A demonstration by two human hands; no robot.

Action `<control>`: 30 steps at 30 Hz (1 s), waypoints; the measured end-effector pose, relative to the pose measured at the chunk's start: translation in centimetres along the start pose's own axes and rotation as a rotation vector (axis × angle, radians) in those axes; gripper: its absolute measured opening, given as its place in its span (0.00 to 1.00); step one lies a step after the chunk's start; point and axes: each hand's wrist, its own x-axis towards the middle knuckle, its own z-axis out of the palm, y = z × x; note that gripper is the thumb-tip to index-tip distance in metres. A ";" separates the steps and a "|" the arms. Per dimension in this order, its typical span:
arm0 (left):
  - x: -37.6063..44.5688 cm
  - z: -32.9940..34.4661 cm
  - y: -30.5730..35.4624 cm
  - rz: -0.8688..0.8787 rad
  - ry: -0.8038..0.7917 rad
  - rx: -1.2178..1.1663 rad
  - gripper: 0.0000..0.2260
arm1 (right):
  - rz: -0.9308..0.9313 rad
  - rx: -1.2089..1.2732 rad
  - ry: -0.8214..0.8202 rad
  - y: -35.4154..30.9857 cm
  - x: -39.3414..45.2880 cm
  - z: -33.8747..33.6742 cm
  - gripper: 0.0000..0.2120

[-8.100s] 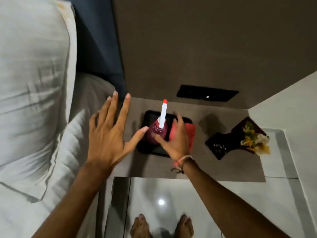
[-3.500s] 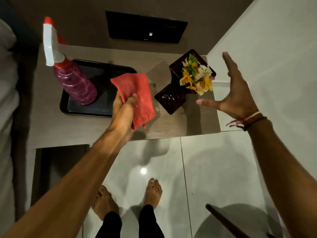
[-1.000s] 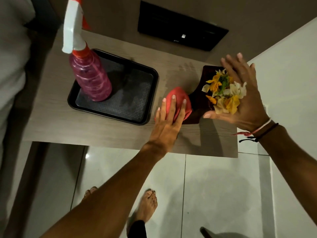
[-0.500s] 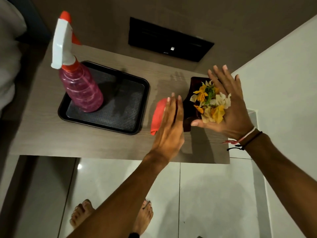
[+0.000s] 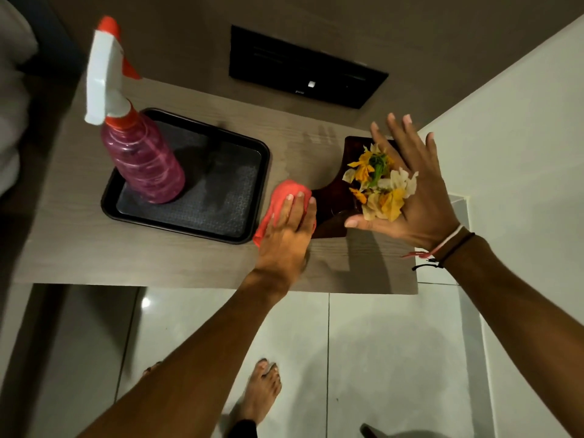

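A red cloth [image 5: 284, 192] lies bunched on the wooden tabletop [image 5: 158, 260], pressed down by my left hand [image 5: 289, 235] with straight fingers, right beside a dark vase [image 5: 335, 197]. The vase holds yellow and white flowers [image 5: 377, 184]. My right hand [image 5: 414, 191] is spread open just behind and to the right of the flowers; whether it touches the vase is hidden.
A black tray [image 5: 221, 191] sits left of the cloth with a pink spray bottle [image 5: 142, 165] standing on it. A black wall panel [image 5: 303, 67] is behind the table. White wall on the right, bedding at far left, tiled floor and my bare feet below.
Over the last second my left hand slid the cloth back and forth on the table beside the vase. My right hand stayed spread by the flowers.
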 end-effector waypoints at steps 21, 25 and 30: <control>-1.5 3.4 8.1 -0.102 0.402 -0.868 0.35 | -0.008 0.090 0.085 0.6 0.0 0.9 0.59; -2.3 3.8 6.7 -0.124 0.257 -0.717 0.44 | -0.016 0.079 0.090 0.7 -0.1 0.8 0.60; -3.5 2.5 10.0 -0.062 0.463 -0.873 0.36 | -0.011 0.096 0.093 0.7 -0.2 0.8 0.60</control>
